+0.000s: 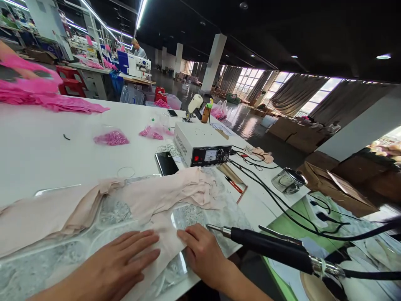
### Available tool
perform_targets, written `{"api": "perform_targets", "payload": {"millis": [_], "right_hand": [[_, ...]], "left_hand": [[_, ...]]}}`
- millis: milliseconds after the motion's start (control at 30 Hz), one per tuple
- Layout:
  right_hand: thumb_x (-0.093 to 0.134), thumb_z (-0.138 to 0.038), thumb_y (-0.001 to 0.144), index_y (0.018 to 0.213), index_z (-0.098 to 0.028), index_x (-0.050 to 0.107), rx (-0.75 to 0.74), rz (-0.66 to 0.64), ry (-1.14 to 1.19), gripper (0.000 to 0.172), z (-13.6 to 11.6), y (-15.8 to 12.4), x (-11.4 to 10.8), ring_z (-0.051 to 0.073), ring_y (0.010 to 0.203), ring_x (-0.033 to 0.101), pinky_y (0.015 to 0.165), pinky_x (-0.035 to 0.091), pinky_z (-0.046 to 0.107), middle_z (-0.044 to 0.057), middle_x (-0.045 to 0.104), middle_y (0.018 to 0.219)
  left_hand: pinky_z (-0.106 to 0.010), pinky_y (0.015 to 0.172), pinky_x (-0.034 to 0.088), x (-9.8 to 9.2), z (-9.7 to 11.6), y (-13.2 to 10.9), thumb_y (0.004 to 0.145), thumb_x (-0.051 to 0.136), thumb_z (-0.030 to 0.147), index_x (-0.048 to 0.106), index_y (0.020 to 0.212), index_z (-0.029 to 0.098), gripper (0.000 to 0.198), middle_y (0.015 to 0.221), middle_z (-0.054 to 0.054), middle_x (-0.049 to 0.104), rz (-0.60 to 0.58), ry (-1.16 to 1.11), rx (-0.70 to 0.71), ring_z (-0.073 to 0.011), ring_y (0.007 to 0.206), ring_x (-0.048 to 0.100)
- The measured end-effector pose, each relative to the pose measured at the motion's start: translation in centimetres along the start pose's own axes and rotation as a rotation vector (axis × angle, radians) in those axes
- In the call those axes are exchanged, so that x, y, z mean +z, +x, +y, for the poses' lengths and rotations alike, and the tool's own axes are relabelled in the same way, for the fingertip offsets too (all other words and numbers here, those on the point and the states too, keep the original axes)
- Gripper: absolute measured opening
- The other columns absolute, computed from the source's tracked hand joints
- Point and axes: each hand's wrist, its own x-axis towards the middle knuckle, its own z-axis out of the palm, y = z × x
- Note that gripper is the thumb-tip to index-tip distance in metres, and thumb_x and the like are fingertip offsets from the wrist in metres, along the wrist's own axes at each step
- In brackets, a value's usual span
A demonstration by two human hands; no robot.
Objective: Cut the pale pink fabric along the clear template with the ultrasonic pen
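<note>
Pale pink fabric pieces point(169, 194) lie in a loose pile on a plastic-covered surface, with more of the same cloth point(46, 213) at the left. My left hand point(117, 263) rests flat on the near part of the fabric, fingers stretched out. To its right, my right hand point(203, 253) has its fingers curled together at the fabric's right edge, pinching the cloth between thumb and forefinger. Just right of that hand, a black pen-like tool point(269, 248) with a metal tip points left toward it. Its cable runs off to the right.
Behind the fabric stand a white control box point(203, 142) and a phone point(166, 163). Pink bags point(112, 137), a glass jar point(288, 180) and black cables surround them. Another person's arm point(9, 54) handles bright pink cloth at the far left.
</note>
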Motion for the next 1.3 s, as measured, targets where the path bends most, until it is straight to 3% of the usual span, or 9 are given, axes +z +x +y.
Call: {"api": "perform_targets", "payload": {"millis": [100, 267, 400, 533, 633, 733, 967, 1100, 1300], "right_hand": [[0.045, 0.004, 0.082, 0.114, -0.017, 0.067, 0.027, 0.046, -0.040, 0.044, 0.6, -0.8, -0.1, 0.023, 0.074, 0.066, 0.064, 0.057, 0.034, 0.010, 0.070, 0.087], [0.044, 0.005, 0.079, 0.117, -0.018, 0.066, 0.114, 0.087, -0.086, 0.050, 1.4, -2.7, -0.6, 0.023, 0.076, 0.069, 0.066, 0.061, 0.034, 0.010, 0.070, 0.089], [0.042, 0.006, 0.075, 0.124, -0.016, 0.062, 0.162, 0.134, -0.076, 0.057, 1.5, -3.7, -0.8, 0.025, 0.089, 0.073, 0.074, 0.065, 0.037, 0.013, 0.072, 0.098], [0.041, 0.005, 0.077, 0.129, -0.016, 0.059, 0.189, 0.183, -0.044, 0.059, 1.5, -4.3, -1.1, 0.026, 0.098, 0.074, 0.080, 0.066, 0.037, 0.015, 0.073, 0.106], [0.043, 0.002, 0.082, 0.131, -0.018, 0.057, 0.210, 0.205, -0.020, 0.055, 1.4, -5.0, -1.6, 0.025, 0.104, 0.073, 0.086, 0.065, 0.036, 0.015, 0.074, 0.113], [0.046, -0.001, 0.087, 0.128, -0.020, 0.060, 0.258, 0.275, 0.035, 0.047, 1.3, -6.1, -1.9, 0.023, 0.106, 0.073, 0.090, 0.064, 0.034, 0.013, 0.075, 0.113], [0.050, 0.001, 0.088, 0.119, -0.021, 0.067, 0.322, 0.421, 0.110, 0.041, 1.6, -7.8, -2.0, 0.022, 0.103, 0.075, 0.090, 0.063, 0.032, 0.013, 0.076, 0.109], [0.051, -0.001, 0.088, 0.116, -0.019, 0.068, 0.322, 0.426, 0.102, 0.037, 1.8, -7.8, -1.8, 0.021, 0.100, 0.076, 0.088, 0.063, 0.030, 0.013, 0.077, 0.107], [0.050, -0.002, 0.087, 0.112, -0.019, 0.069, 0.338, 0.435, 0.094, 0.036, 2.0, -7.6, -1.6, 0.019, 0.094, 0.077, 0.085, 0.063, 0.029, 0.011, 0.079, 0.105]], "left_hand": [[-0.031, 0.107, 0.049, 0.1, -0.6, 2.7, 0.101, 0.056, 0.032, 0.046, 0.150, 0.036, 0.051, 0.145, 0.000, 0.058, -0.113, 0.002, 0.179, -0.0212, 0.130, 0.059], [-0.030, 0.115, 0.039, 1.3, -1.8, 0.2, 0.100, 0.058, 0.038, 0.041, 0.151, 0.040, 0.054, 0.147, 0.003, 0.055, -0.224, 0.021, 0.206, -0.0181, 0.135, 0.054], [-0.035, 0.123, 0.026, 2.1, -1.6, -1.0, 0.099, 0.059, 0.041, 0.054, 0.141, 0.042, 0.042, 0.134, 0.005, 0.067, -0.129, -0.001, 0.141, -0.0175, 0.127, 0.061], [-0.040, 0.126, 0.015, 2.8, -1.2, 0.5, 0.104, 0.042, 0.030, 0.068, 0.121, 0.035, 0.031, 0.115, 0.002, 0.076, -0.010, -0.035, 0.152, -0.0180, 0.118, 0.067], [-0.037, 0.126, 0.018, 2.6, -1.5, 2.5, 0.101, 0.041, 0.019, 0.067, 0.121, 0.029, 0.034, 0.109, 0.000, 0.077, -0.023, -0.053, 0.270, -0.0169, 0.109, 0.070], [-0.032, 0.125, 0.021, 2.2, -1.6, 4.8, 0.096, 0.047, 0.011, 0.060, 0.134, 0.023, 0.042, 0.121, -0.001, 0.074, -0.072, -0.013, 0.438, -0.0157, 0.119, 0.065], [-0.034, 0.114, 0.043, 3.2, 0.4, 9.1, 0.088, 0.044, 0.002, 0.045, 0.150, 0.019, 0.064, 0.146, -0.002, 0.057, -0.186, -0.009, 0.495, -0.0201, 0.140, 0.048], [-0.037, 0.118, 0.035, 4.1, 0.1, 9.6, 0.090, 0.040, 0.000, 0.044, 0.151, 0.019, 0.064, 0.151, -0.001, 0.052, -0.163, 0.035, 0.537, -0.0197, 0.143, 0.043], [-0.040, 0.123, 0.023, 5.2, -0.7, 9.2, 0.104, 0.036, 0.015, 0.054, 0.144, 0.019, 0.044, 0.147, 0.000, 0.056, -0.083, 0.040, 0.586, -0.0195, 0.145, 0.041]]}}
